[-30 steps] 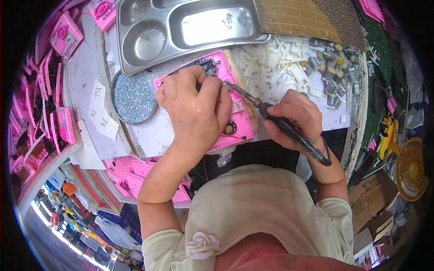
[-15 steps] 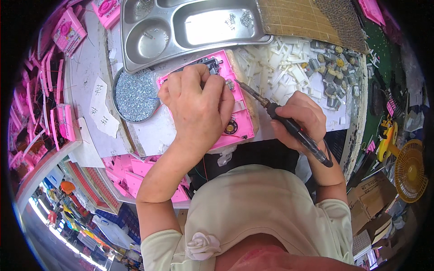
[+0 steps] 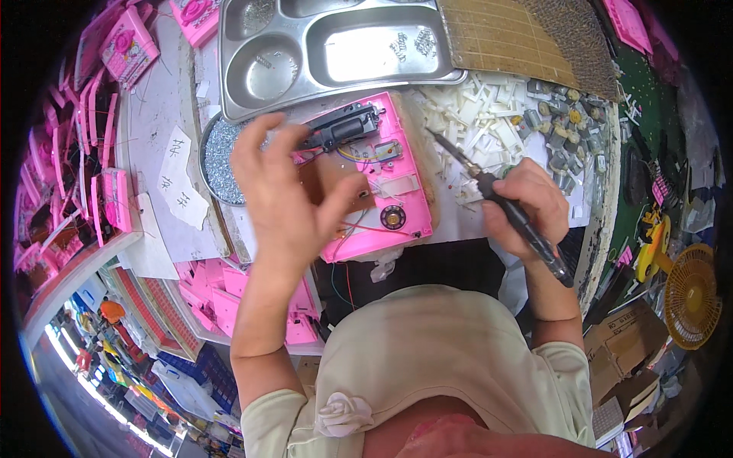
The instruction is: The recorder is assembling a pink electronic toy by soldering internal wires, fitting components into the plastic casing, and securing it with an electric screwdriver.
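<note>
The left hand (image 3: 284, 202) is hovering over the left side of the pink case (image 3: 416, 197), its back facing up and its outline blurring. Its fingers are spreading loosely and holding nothing, the longer ones bending toward the upper edge of the picture, the thumb splaying out to the right above the case's inside. Whether any of them is touching the case, one cannot tell. The left forearm is rising from the lower left and leaning slightly right toward the wrist. The right hand (image 3: 533, 208) is gripping a soldering iron (image 3: 481, 177) much like a thick pen, index finger lying above the handle and thumb pressing from below. The iron is slanting, its tip pointing up and left, staying clear of the case just beside its right edge, while its butt is reaching back over the wrist. The right forearm is coming up nearly straight. The case is lying open on the surface (image 3: 153, 126) between the hands, showing a black mechanism (image 3: 347, 131), a small motor (image 3: 388, 150), a speaker (image 3: 393, 218) and thin wires (image 3: 365, 228). A dish of screws (image 3: 220, 164) is sitting left of it, a metal tray (image 3: 305, 93) above, and white parts (image 3: 485, 107) and loose motors (image 3: 563, 126) are spreading to the right.
</note>
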Motion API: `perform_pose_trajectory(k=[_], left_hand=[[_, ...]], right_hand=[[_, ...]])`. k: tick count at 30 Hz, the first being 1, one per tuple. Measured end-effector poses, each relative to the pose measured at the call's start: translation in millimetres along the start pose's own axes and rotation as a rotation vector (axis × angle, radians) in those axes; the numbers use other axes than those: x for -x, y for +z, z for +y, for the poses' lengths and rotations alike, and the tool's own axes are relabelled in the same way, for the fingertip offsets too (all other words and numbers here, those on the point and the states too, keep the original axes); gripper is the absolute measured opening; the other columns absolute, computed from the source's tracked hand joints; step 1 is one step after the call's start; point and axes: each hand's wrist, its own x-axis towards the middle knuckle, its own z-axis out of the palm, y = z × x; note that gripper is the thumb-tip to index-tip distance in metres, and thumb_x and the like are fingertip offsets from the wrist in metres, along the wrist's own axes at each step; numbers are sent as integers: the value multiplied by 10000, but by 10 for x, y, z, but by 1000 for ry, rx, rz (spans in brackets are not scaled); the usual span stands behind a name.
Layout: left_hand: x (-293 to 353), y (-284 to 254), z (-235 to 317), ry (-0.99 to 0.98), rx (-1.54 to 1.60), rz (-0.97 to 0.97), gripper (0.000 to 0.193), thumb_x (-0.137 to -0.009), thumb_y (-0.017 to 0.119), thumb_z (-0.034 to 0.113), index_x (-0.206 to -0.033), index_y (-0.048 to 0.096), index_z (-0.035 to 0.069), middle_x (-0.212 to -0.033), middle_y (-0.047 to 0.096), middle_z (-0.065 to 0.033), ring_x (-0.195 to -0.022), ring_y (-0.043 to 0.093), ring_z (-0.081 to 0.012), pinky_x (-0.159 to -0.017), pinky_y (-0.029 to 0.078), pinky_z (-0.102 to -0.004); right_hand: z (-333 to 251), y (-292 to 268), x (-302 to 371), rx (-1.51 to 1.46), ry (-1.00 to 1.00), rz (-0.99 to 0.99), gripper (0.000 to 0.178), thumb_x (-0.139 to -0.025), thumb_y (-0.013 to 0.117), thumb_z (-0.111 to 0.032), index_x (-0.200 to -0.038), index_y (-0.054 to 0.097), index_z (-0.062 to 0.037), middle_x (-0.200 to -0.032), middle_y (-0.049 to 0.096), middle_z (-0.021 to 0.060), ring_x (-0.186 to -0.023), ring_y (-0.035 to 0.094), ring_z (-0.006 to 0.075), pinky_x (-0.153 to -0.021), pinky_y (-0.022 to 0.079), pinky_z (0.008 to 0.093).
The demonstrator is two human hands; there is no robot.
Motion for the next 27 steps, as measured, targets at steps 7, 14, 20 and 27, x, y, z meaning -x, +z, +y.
perform_pose_trajectory(k=[7, 14, 20, 27], left_hand=[[256, -390, -111, -135, -217, -419, 208, -898, 753, 131, -1062, 663, 41, -886, 673, -128, -766, 672, -286, -661, 520, -396], [90, -347, -186, -45, -48, -158, 93, -859, 764, 43, -935, 715, 22, -942, 701, -121, -786, 691, -239, -675, 547, -322], [95, 34, -52, -298, 627, 2, 80, -900, 726, -38, -973, 694, -27, -1006, 746, -131, -803, 704, -134, -758, 586, -255], [153, 134, 12, -602, 1119, -38, 99, -935, 703, -33, -1030, 686, -56, -885, 731, -85, -777, 721, -109, -681, 590, -224]], right_hand=[[-6, 6, -106, -46, -18, -5, 365, -754, 795, 34, -1077, 630, -1, -699, 619, 90, -574, 551, 214, -534, 411, 317], [-120, 110, -227, -87, -43, 17, 342, -790, 804, 2, -1088, 635, 9, -723, 628, 97, -583, 548, 205, -541, 409, 314], [-347, 408, -289, -290, 311, -25, 468, -848, 799, -36, -1285, 636, 3, -964, 712, 121, -875, 713, 203, -766, 560, 301], [-283, 956, -667, -367, 296, -48, 549, -849, 716, 53, -1368, 607, -89, -1066, 685, 112, -937, 709, 212, -810, 570, 310]])
